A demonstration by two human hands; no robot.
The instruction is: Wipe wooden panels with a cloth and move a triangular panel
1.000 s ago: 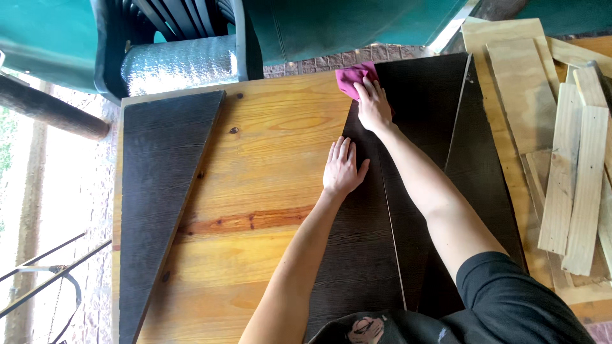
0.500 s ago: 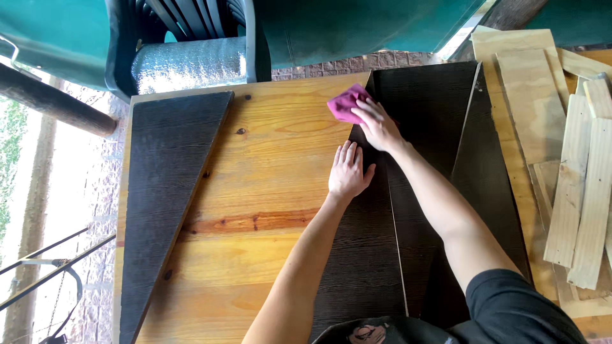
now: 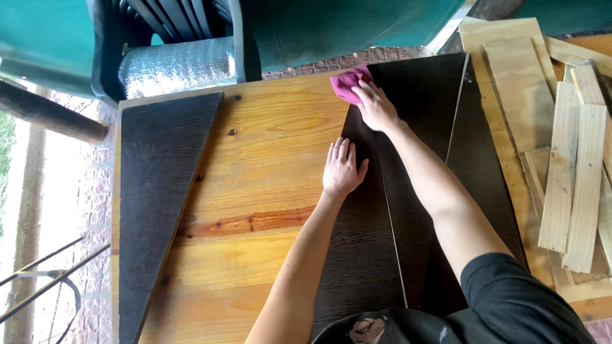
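Note:
My right hand [image 3: 376, 105] presses a pink cloth [image 3: 347, 83] onto the far tip of a dark brown triangular wooden panel [image 3: 363, 255] lying on a wooden table [image 3: 268, 191]. My left hand [image 3: 342, 169] lies flat, fingers together, on the left edge of the same panel. A second dark panel [image 3: 427, 95] lies under and to the right of it, and a third narrow one [image 3: 481, 153] sits further right.
Another dark triangular panel [image 3: 159, 185] lies along the table's left side. Pale wooden planks [image 3: 574, 165] are stacked at the right. Stacked dark green chairs [image 3: 172, 38] and a silvery roll [image 3: 178, 64] stand beyond the table's far edge.
My right hand has slid the pink cloth a little left and nearer along the panel's far tip. My left hand has stayed flat in place.

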